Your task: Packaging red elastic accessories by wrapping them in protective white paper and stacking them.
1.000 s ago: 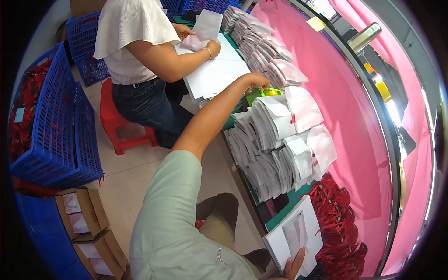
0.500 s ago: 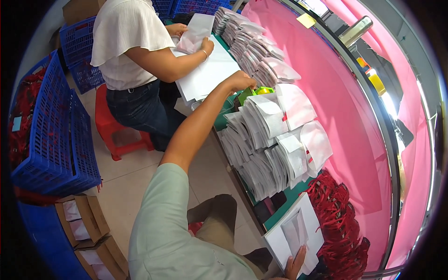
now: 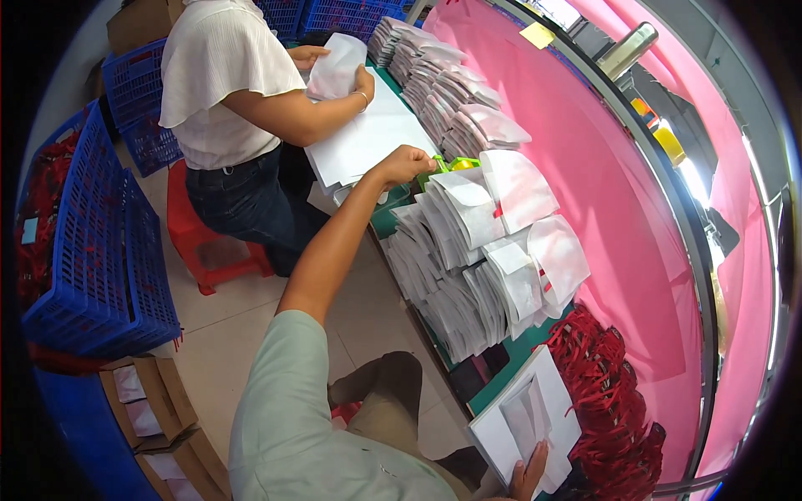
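Note:
My left hand (image 3: 408, 165) reaches out over the table, fingers pinched, right beside a green tape dispenser (image 3: 440, 164) with a yellow roll. Whatever is between the fingertips is too small to make out. At the lower right, my right hand (image 3: 530, 473) lies with fingers stretched on a white paper bag (image 3: 528, 417). That bag rests on a stack of white sheets (image 3: 493, 426). Between my hands, rows of filled white paper bags (image 3: 468, 292) are packed tightly, some with red tips showing.
A bundle of red ribbons or straps (image 3: 606, 401) lies right of the sheets. To the left, a co-worker (image 3: 230, 92) on a red stool (image 3: 196, 238) holds another white bag (image 3: 338, 67). Blue crates (image 3: 92, 234) and cardboard boxes (image 3: 154, 401) stand on the floor; pink cloth (image 3: 601, 217) hangs behind.
My left hand has drawn back a little to the left and down from the tape dispenser. My right hand stays on the bag. The co-worker has turned the bag they hold.

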Motion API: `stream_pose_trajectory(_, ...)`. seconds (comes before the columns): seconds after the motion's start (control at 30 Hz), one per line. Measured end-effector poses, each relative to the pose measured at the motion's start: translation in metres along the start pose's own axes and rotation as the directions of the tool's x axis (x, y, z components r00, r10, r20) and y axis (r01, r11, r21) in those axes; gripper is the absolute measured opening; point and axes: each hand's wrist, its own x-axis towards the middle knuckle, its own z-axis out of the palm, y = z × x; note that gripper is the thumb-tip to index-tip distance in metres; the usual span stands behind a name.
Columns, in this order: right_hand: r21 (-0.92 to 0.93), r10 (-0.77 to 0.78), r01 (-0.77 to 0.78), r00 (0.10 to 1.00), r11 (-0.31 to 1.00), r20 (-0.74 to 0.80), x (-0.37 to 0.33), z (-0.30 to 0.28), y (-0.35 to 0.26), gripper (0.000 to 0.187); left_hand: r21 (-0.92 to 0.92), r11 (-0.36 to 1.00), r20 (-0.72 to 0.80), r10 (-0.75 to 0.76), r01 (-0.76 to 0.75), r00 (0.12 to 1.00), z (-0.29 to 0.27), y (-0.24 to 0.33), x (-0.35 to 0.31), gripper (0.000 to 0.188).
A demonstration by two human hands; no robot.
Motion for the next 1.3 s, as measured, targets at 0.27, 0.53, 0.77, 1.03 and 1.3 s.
stream_pose_trajectory(0.27, 0.049, 0.098, -0.099, 0.995, 0.994, 0.031, 0.002, -0.018, -0.041, 0.066, 0.755, 0.484, -0.081, 0.738, -0.442, 0.670, 0.014, -0.015, 0.018, 0.028)
stream_pose_trajectory(0.53, 0.048, 0.145, -0.145, 0.989, 0.988, -0.013, -0.018, -0.005, -0.030, 0.065, -0.292, 0.904, -0.367, 0.197, -0.313, 0.909, 0.044, 0.052, -0.085, 0.017)
stream_pose_trajectory(0.77, 0.015, 0.019, -0.018, 1.000, 1.000, -0.008, 0.002, -0.010, -0.011, 0.064, -0.420, 0.851, -0.165, 0.270, -0.316, 0.949, 0.107, 0.078, -0.248, 0.020)
stream_pose_trajectory(1.03, 0.073, 0.077, -0.073, 0.996, 0.995, -0.051, 0.008, -0.008, -0.019, 0.065, -0.428, 0.899, 0.112, -0.048, 0.092, 0.993, 0.255, 0.055, -0.262, 0.018)
stream_pose_trajectory(1.3, 0.128, 0.136, -0.128, 0.989, 0.983, -0.054, 0.008, -0.011, -0.022, 0.066, -0.098, 0.972, 0.279, -0.181, 0.215, 0.943, 0.353, 0.027, -0.261, 0.018)
